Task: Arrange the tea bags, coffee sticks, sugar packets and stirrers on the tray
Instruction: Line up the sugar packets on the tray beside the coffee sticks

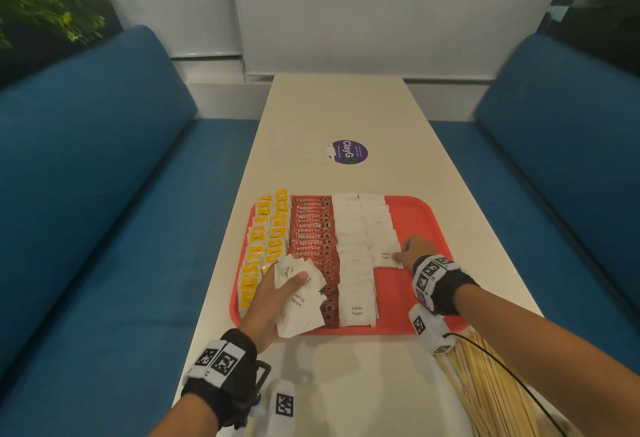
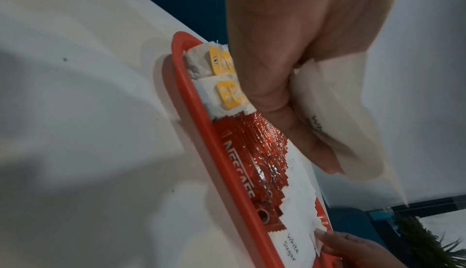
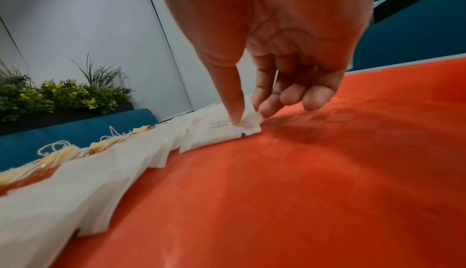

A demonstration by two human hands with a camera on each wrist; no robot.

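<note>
A red tray (image 1: 426, 214) lies on the table with rows of yellow tea bags (image 1: 266, 239), red coffee sticks (image 1: 313, 239) and white sugar packets (image 1: 353, 263). My left hand (image 1: 277, 294) hovers over the tray's near left part and grips a bunch of sugar packets (image 1: 299, 301); the same bunch of sugar packets (image 2: 335, 112) shows in the left wrist view. My right hand (image 1: 414, 253) pinches the corner of the nearest sugar packet (image 1: 386, 258) in the second sugar row; that sugar packet (image 3: 227, 130) lies flat on the tray (image 3: 327, 172). Wooden stirrers (image 1: 491, 391) lie off the tray at the near right.
Blue sofas (image 1: 104, 194) flank the white table (image 1: 339, 114) on both sides. A purple round sticker (image 1: 348, 152) sits on the table beyond the tray. The tray's right part (image 1: 415, 291) is bare red. Plants (image 1: 45, 3) stand behind the left sofa.
</note>
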